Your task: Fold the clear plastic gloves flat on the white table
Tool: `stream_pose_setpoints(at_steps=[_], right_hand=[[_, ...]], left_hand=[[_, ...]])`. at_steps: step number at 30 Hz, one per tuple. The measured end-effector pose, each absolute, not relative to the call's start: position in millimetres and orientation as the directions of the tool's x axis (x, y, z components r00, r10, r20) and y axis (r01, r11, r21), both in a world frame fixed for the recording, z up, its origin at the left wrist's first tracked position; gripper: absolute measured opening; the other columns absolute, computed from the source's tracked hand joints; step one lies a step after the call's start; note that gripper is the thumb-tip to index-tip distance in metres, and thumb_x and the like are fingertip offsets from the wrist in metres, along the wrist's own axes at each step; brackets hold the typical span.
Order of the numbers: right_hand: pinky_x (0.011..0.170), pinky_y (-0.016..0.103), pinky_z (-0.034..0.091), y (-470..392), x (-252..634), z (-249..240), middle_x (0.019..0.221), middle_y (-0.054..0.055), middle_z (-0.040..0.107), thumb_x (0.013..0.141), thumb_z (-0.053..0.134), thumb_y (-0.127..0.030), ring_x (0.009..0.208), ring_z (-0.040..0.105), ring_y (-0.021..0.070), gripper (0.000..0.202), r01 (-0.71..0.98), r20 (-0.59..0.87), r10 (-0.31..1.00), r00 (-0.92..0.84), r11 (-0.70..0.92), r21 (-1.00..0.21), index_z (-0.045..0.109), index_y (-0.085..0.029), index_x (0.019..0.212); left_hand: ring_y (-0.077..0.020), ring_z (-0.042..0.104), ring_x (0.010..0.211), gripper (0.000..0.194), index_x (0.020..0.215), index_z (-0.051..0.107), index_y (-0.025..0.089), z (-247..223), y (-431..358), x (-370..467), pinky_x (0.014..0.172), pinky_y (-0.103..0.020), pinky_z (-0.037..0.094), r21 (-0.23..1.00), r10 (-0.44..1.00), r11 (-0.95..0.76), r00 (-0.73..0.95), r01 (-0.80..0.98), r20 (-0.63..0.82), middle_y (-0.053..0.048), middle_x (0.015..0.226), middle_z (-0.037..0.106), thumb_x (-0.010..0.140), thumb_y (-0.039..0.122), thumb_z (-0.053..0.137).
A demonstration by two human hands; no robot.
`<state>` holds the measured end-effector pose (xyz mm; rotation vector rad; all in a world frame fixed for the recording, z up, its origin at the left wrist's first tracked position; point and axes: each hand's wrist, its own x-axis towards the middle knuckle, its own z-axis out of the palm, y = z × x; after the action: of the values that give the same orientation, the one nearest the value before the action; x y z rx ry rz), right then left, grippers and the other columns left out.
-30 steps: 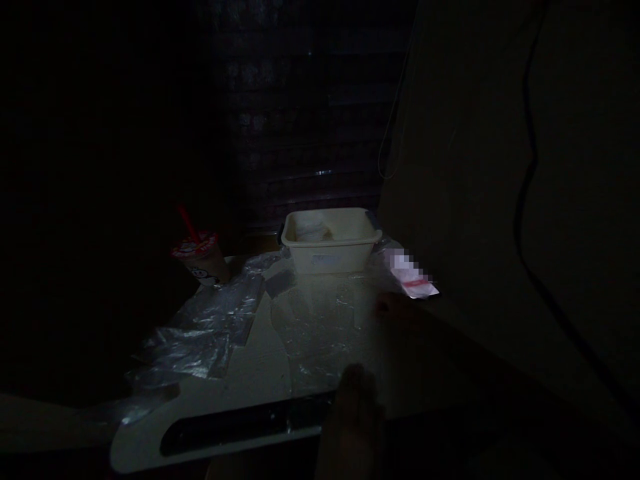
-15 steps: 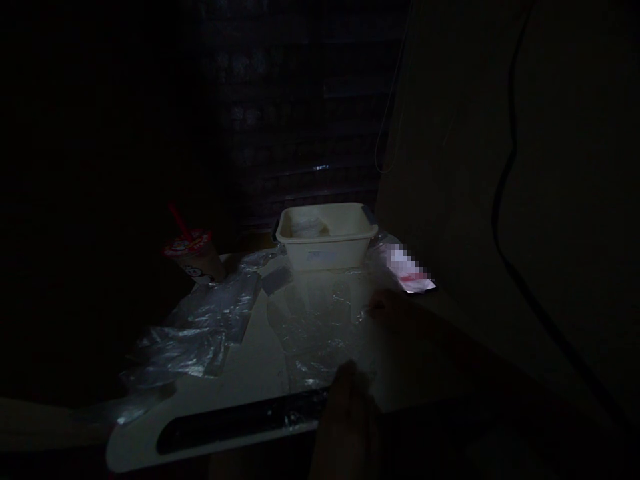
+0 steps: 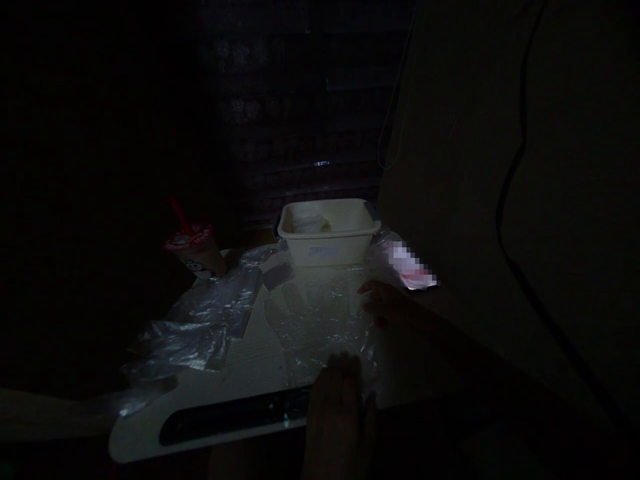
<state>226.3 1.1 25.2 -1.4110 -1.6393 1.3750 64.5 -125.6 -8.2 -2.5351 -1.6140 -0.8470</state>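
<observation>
One clear plastic film (image 3: 313, 327) lies spread on the bench (image 3: 250, 370) before a pale tub (image 3: 330, 250). The left hand (image 3: 337, 400), fingers together, is at its near edge; the right hand (image 3: 383, 303), fingers slightly curled, is at its right side, either grip too dark to tell.

Head-worn view faces forward and down.

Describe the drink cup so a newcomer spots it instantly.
Find the pale table. By its far left edge, beyond the crumpled clear plastic and left of the cream bin, is the cup. Only it has a red lid and red straw.
</observation>
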Motion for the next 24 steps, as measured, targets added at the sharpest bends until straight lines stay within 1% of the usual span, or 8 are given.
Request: stream_pose_setpoints(at_steps=[2, 6, 12, 15, 17, 19, 21, 24], right_hand=[[0.034, 0.017, 0.032, 0.8, 227.2, 25.5, 0.038, -0.012, 0.042, 0.06, 0.05, -0.025, 0.032, 0.045, 0.0068, 0.029, 0.344, -0.174, 0.942, -0.288, -0.068, -0.937, 0.043, -0.016, 0.086], [0.034, 0.017, 0.031, 1.4, 227.6, 24.1, 0.039, -0.012, 0.042, 0.06, 0.051, -0.023, 0.032, 0.045, 0.0062, 0.025, 0.389, -0.159, 0.949, -0.272, -0.043, -0.92, 0.045, -0.015, 0.083], [0.034, 0.017, 0.031, 1.9, 226.6, 17.9, 0.037, -0.012, 0.041, 0.062, 0.049, -0.019, 0.032, 0.044, 0.0061, 0.025, 0.446, -0.174, 0.954, -0.245, -0.048, -0.894, 0.046, -0.015, 0.086], [0.034, 0.016, 0.03, 1.6, 226.6, 17.0, 0.037, -0.012, 0.042, 0.063, 0.048, -0.017, 0.031, 0.043, 0.006, 0.024, 0.444, -0.182, 0.956, -0.228, -0.064, -0.894, 0.046, -0.014, 0.086], [0.033, 0.017, 0.03, 1.5, 227.1, 17.4, 0.035, -0.011, 0.042, 0.063, 0.048, -0.016, 0.031, 0.043, 0.0063, 0.024, 0.441, -0.194, 0.958, -0.21, -0.084, -0.894, 0.046, -0.014, 0.086], [0.034, 0.017, 0.032, 1.8, 228.0, 18.1, 0.036, -0.011, 0.043, 0.062, 0.049, -0.016, 0.031, 0.044, 0.0065, 0.024, 0.41, -0.203, 0.955, -0.216, -0.1, -0.906, 0.047, -0.014, 0.086], [0.036, 0.018, 0.035, 2.3, 228.6, 18.8, 0.038, -0.01, 0.045, 0.063, 0.05, -0.016, 0.033, 0.046, 0.0074, 0.024, 0.381, -0.215, 0.949, -0.233, -0.114, -0.917, 0.047, -0.014, 0.087], [0.041, 0.021, 0.041, 1.0, 227.0, 20.2, 0.043, -0.008, 0.05, 0.069, 0.048, -0.022, 0.04, 0.053, 0.0101, 0.028, 0.279, -0.277, 0.934, -0.224, -0.211, -0.937, 0.044, -0.016, 0.095]], left_hand=[[-0.0247, 0.049, 0.099, 0.037, 0.108, 0.048, 0.011, -10.4, -124.5, 66.6, 0.077, -0.039, 0.045, 0.268, 0.846, -0.437, 0.291, 0.859, 0.446, -0.013, 0.106, 0.054, 0.073, 0.021, 0.045], [-0.027, 0.045, 0.101, 0.032, 0.101, 0.054, 0.016, -14.3, -123.5, 70.5, 0.08, -0.045, 0.04, 0.336, 0.862, -0.393, 0.215, 0.856, 0.46, -0.011, 0.109, 0.052, 0.07, 0.022, 0.048], [-0.0205, 0.046, 0.1, 0.028, 0.097, 0.055, 0.02, -17.8, -123.4, 73.9, 0.088, -0.046, 0.034, 0.37, 0.777, -0.564, 0.324, 0.738, 0.539, -0.004, 0.098, 0.058, 0.074, 0.015, 0.04], [-0.0187, 0.049, 0.098, 0.027, 0.097, 0.054, 0.018, -18.6, -127.7, 71.1, 0.089, -0.043, 0.035, 0.408, 0.712, -0.681, 0.418, 0.608, 0.565, -0.004, 0.096, 0.06, 0.077, 0.017, 0.037], [-0.0173, 0.049, 0.099, 0.027, 0.099, 0.053, 0.018, -15.6, -130.9, 66.6, 0.085, -0.037, 0.041, 0.471, 0.72, -0.689, 0.452, 0.55, 0.526, -0.006, 0.1, 0.059, 0.077, 0.017, 0.037], [-0.0161, 0.049, 0.101, 0.029, 0.105, 0.049, 0.018, -10.0, -132.1, 61.5, 0.082, -0.033, 0.045, 0.538, 0.792, -0.61, 0.425, 0.581, 0.439, -0.007, 0.107, 0.055, 0.078, 0.015, 0.036], [-0.0162, 0.046, 0.105, 0.034, 0.112, 0.043, 0.019, -4.2, -130.2, 57.9, 0.084, -0.033, 0.044, 0.57, 0.865, -0.501, 0.366, 0.651, 0.343, -0.008, 0.113, 0.051, 0.079, 0.016, 0.037], [-0.0195, 0.043, 0.109, 0.041, 0.118, 0.037, 0.017, -0.9, -123.8, 57.5, 0.087, -0.038, 0.042, 0.544, 0.895, -0.446, 0.332, 0.711, 0.299, -0.01, 0.118, 0.047, 0.077, 0.018, 0.042]])
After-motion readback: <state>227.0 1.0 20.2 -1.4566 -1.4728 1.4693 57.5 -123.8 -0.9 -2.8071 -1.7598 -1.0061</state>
